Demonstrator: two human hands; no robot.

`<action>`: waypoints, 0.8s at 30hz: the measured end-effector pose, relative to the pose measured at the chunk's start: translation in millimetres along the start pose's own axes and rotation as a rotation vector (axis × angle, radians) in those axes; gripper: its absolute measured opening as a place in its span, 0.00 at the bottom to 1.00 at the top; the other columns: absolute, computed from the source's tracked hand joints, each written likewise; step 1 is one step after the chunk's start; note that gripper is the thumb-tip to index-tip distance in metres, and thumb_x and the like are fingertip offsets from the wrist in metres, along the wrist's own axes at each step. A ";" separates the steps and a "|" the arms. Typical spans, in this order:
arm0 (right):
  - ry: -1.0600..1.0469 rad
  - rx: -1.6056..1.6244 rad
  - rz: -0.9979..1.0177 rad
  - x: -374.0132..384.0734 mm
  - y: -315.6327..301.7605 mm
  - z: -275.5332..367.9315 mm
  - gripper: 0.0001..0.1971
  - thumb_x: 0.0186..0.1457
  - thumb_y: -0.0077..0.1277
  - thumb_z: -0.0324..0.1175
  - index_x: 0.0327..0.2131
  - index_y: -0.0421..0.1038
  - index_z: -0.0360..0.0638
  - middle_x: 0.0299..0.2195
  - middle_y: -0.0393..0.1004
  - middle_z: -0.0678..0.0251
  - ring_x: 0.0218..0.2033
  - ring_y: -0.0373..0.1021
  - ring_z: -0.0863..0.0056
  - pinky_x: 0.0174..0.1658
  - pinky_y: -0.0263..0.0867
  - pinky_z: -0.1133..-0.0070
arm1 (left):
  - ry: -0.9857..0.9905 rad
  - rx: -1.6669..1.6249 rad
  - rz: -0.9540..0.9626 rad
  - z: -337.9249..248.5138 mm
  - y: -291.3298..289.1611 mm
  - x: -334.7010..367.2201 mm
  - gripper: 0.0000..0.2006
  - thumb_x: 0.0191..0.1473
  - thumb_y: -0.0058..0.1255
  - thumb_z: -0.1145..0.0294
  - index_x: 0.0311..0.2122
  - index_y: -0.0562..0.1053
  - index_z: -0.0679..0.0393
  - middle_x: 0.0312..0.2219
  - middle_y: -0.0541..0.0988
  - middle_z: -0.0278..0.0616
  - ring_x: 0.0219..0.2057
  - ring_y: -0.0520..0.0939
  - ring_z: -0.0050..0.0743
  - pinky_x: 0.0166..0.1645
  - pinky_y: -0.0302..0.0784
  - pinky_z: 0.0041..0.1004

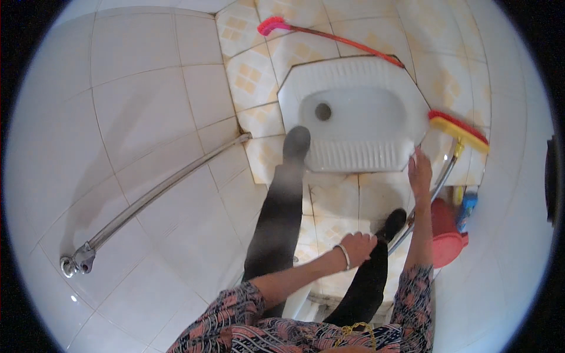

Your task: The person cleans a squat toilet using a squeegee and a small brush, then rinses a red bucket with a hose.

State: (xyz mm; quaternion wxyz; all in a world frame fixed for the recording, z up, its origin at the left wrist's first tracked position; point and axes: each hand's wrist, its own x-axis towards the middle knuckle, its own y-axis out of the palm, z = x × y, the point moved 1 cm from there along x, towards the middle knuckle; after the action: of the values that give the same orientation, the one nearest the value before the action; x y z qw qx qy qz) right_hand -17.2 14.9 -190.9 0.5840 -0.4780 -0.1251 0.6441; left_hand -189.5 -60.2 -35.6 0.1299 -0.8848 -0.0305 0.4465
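A white squat toilet [371, 76] with ribbed foot rests is set in the tiled floor, its round drain hole [323, 112] toward the left. My right hand [419, 173] reaches down to the toilet's near right corner. Its fingers are drawn together at the rim, and whatever they may hold is too small to make out. My left hand [358, 246], with a pale bracelet [344, 257] on the wrist, rests over my right leg. The fingers of that hand are curled, and nothing shows in them.
A floor brush [459, 132] with red bristles and a metal pole stands right of my right hand. Beside it are a red bucket [448, 235] and a blue bottle [467, 209]. A pink-headed toilet brush [341, 40] lies behind the toilet. A metal pipe [168, 191] runs along the left wall.
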 end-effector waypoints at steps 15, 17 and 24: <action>-0.130 -0.576 0.040 221.9 32.7 119.2 0.17 0.41 0.43 0.33 0.37 0.59 0.38 0.37 0.61 0.58 0.41 0.57 0.62 0.42 0.52 0.66 | 0.074 -0.103 -0.146 -13.1 -42.8 -22.0 0.27 0.36 0.48 0.63 0.43 0.56 0.62 0.27 0.65 0.41 0.27 0.67 0.33 0.24 0.65 0.28; -0.213 -0.494 0.024 210.7 52.8 89.9 0.10 0.41 0.39 0.30 0.30 0.62 0.37 0.30 0.63 0.57 0.35 0.60 0.61 0.41 0.54 0.69 | 0.083 -0.121 -0.161 -19.1 -50.3 -18.7 0.22 0.38 0.46 0.65 0.40 0.58 0.62 0.26 0.65 0.41 0.27 0.67 0.33 0.23 0.64 0.27; -0.345 0.074 -0.026 127.3 75.3 194.9 0.17 0.47 0.35 0.34 0.42 0.52 0.39 0.24 0.63 0.53 0.22 0.64 0.57 0.23 0.62 0.67 | 0.038 -0.319 -0.306 -8.1 -45.6 -6.6 0.08 0.38 0.40 0.67 0.23 0.67 0.59 0.21 0.67 0.42 0.24 0.67 0.40 0.24 0.62 0.34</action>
State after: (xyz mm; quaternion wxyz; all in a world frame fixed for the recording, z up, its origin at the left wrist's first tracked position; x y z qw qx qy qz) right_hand -195.6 181.7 -205.1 0.5794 -0.3369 -0.2060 0.7130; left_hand -184.2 -19.0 -14.1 0.0553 -0.8874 -0.2322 0.3945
